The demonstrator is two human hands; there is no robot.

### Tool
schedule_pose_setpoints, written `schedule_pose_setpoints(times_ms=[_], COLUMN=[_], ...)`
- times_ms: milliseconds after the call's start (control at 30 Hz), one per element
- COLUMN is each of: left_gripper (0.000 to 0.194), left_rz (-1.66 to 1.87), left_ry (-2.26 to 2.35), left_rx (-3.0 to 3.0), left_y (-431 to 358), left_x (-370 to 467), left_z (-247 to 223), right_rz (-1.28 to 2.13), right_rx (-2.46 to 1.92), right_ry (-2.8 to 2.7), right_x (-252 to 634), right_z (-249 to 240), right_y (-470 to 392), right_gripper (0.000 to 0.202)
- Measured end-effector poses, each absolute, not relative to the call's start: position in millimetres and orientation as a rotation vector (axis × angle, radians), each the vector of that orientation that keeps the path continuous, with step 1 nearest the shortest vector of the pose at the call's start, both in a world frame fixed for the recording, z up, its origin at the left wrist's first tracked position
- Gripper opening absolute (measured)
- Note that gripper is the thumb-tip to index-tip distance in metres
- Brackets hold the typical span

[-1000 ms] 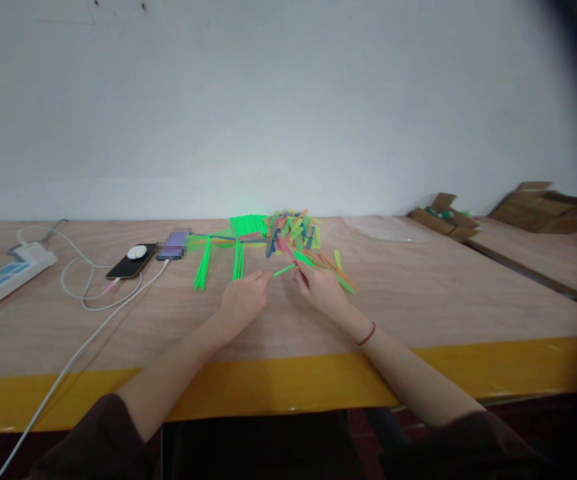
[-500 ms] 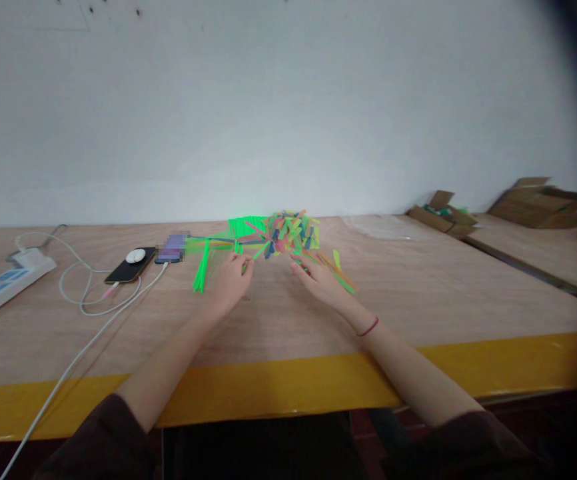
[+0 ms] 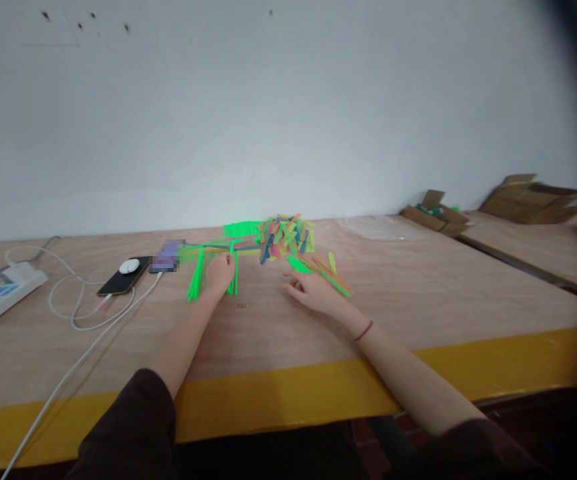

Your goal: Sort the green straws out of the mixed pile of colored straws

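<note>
My left hand [image 3: 221,272] rests among the colored sticks, its fingers closed; what they may hold is hidden. On one side of it lies a fanned bundle of bright green sticks [image 3: 196,277], and at its fingertips a second group of green sticks [image 3: 236,272]. Behind it, several long colored sticks lie crosswise. My right hand [image 3: 313,292] hovers or rests low over the table, fingers loosely bent and apart, with nothing seen in them. Just beyond its fingers is a flat green piece [image 3: 299,265], beside orange and green sticks [image 3: 336,280]. A mixed heap of short colored sticks [image 3: 288,235] stands at the back.
A row of green sticks [image 3: 242,230] lies near the wall. On the left are a phone [image 3: 166,257], a black device [image 3: 136,277] with a white mouse-shaped thing [image 3: 129,266], white cables and a power strip [image 3: 8,293]. Cardboard boxes [image 3: 436,217] and a clear plastic sheet [image 3: 373,229] are at right.
My left hand has moved left, to the green bundles; the green stick seen in its fingers no longer shows. My right hand has drawn slightly back from the green piece. The view has shifted a little.
</note>
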State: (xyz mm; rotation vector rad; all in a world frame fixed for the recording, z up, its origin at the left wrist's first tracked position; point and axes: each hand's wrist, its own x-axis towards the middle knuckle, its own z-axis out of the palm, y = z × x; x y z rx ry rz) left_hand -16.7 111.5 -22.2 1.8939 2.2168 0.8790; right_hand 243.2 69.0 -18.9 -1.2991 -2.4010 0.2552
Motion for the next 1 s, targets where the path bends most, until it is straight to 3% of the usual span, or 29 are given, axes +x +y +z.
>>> schedule_pose_setpoints(times_ms=[333, 533, 833, 1000], left_gripper=[0.039, 0.037, 0.038, 0.032], left_rz=[0.982, 0.989, 1.013, 1.029], left_ry=[2.180, 2.173, 2.187, 1.921], left_rx=[1.898, 1.902, 1.938, 2.188], left_y=[106, 105, 97, 67], left_x=[-18, -21, -17, -5], left_z=[-37, -36, -25, -12], right_rz=[-0.061, -0.082, -0.123, -0.105], right_rx=[-1.602, -1.754, -1.790, -1.717], right_ry=[-2.358, -2.404, -2.441, -2.372], right_x=[259, 263, 259, 255], right_z=[-7, -8, -11, -11], right_y=[75, 77, 77, 78], right_gripper=[0.027, 0.034, 0.029, 0.024])
